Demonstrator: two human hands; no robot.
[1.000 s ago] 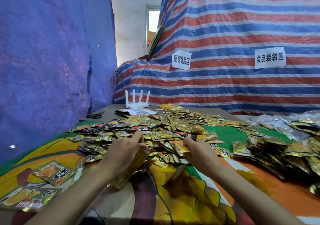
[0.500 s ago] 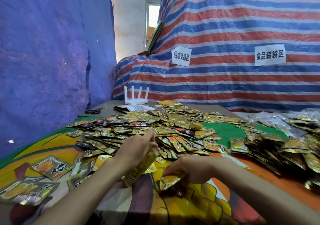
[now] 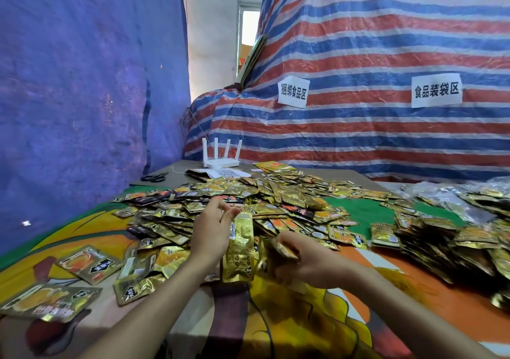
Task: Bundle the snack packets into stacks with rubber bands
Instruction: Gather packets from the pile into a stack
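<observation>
A big heap of loose gold and orange snack packets (image 3: pixel 262 201) covers the middle of the table. My left hand (image 3: pixel 211 229) holds a small upright stack of gold packets (image 3: pixel 240 248) just in front of the heap. My right hand (image 3: pixel 306 259) is beside it on the right, pinching another gold packet (image 3: pixel 285 249) against the stack's side. No rubber band is visible.
A pile of bundled packets (image 3: pixel 447 237) lies at the right. Stray packets (image 3: pixel 88 263) sit at the near left on the colourful table cover (image 3: pixel 303 317). A white router (image 3: pixel 220 157), papers and black scissors (image 3: pixel 153 178) are at the far edge. Tarps hang behind and left.
My right hand drew back from the heap with a packet and brought it to the stack. My left hand raised the stack more upright.
</observation>
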